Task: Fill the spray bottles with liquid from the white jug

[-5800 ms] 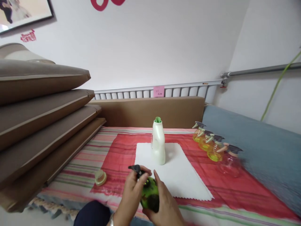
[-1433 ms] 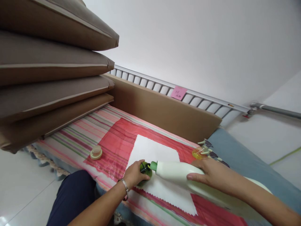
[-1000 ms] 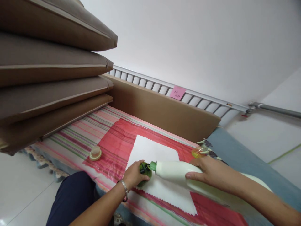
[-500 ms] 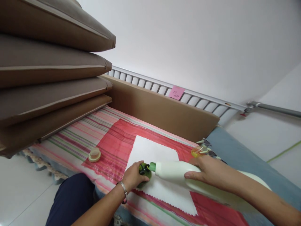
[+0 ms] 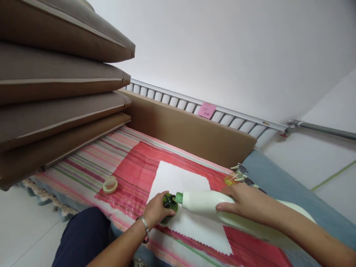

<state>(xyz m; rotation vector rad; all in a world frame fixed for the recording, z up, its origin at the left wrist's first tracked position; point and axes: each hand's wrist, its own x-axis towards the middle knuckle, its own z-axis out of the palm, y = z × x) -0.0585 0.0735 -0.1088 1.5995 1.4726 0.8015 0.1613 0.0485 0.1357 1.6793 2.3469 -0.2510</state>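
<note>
My left hand (image 5: 157, 210) is closed round a small green bottle (image 5: 172, 207) whose dark mouth points up and to the right. Tilted almost flat in my right hand (image 5: 244, 203) is a large pale green bottle (image 5: 198, 201) with a darker green spout. That spout meets the mouth of the small bottle; whether liquid flows cannot be seen clearly. Beneath both bottles lies a white cloth (image 5: 180, 178) with a zigzag edge, on a red translucent sheet (image 5: 136, 167). A pale round cap (image 5: 110, 184) rests left of my left hand. Beyond my right fingers lies a clear yellow-tinted item (image 5: 233, 178), partly hidden.
Several brown cushions (image 5: 61, 100) are stacked high at the left. A brown panel (image 5: 183, 129) stands along the back before a white slatted rail (image 5: 244, 126) bearing a pink note (image 5: 207, 110). Striped fabric (image 5: 91, 161) covers the surface. Blue fabric (image 5: 274, 178) lies at the right.
The whole view has shifted slightly, so things appear a little farther left. Both hands keep their grips, and the two bottles stay mouth to mouth.
</note>
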